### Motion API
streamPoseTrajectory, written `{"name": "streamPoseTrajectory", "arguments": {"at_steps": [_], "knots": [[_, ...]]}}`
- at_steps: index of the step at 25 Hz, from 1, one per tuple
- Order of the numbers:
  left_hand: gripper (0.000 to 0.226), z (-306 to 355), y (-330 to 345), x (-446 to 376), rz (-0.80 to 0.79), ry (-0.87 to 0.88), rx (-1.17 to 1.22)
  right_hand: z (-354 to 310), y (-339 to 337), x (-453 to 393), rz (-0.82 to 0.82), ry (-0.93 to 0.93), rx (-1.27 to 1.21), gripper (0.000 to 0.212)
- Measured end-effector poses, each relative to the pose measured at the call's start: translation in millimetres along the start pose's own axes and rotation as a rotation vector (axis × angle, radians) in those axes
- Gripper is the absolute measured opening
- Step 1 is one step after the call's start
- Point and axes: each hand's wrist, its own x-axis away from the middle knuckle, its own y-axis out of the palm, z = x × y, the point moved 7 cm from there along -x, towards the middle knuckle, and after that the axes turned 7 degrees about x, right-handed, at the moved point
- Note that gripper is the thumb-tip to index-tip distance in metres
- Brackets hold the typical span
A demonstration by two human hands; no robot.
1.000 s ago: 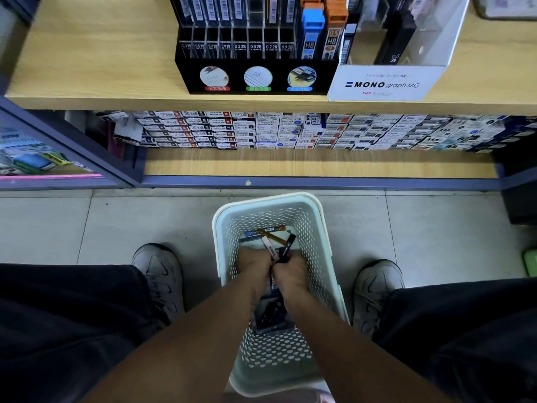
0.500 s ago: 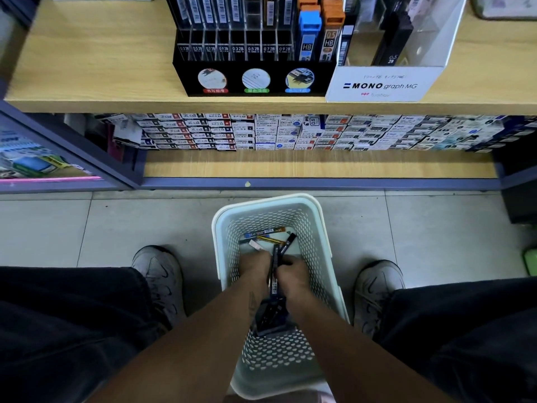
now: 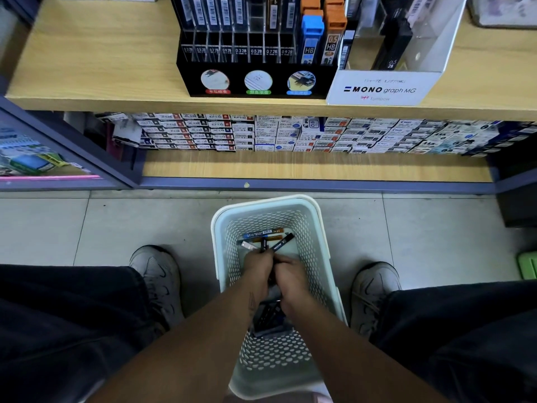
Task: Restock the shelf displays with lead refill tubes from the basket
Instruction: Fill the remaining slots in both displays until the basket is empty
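Mint plastic basket point(image 3: 319, 228) is holding both hands; left hand point(image 3: 258, 269) and right hand point(image 3: 290, 271) are probably pinching lead refill tubes point(image 3: 280, 244), fingers curled, tubes pointing shelfward.

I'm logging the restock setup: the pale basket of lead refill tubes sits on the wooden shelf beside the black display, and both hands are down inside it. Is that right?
Not quite. The head view shows the basket on the tiled floor between the person's shoes, not on the shelf. The rest holds: the left hand and right hand are inside it among the lead refill tubes.
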Motion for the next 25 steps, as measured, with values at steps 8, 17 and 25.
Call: {"name": "streamPoseTrajectory", "arguments": {"at_steps": [8, 17, 25], "knots": [[0.018, 3, -8, 0, 0.066, 0.138, -0.029, -39, -6, -12, 0.146, -0.277, 0.698, 0.050], [0.023, 33, -10, 4, 0.175, 0.323, -0.474, -22, 1, -28, 0.142, -0.378, 1.140, 0.026], [0.025, 30, -10, 7, 0.246, 0.310, -0.393, -40, 4, -11, 0.239, -0.552, 1.228, 0.028]]}}
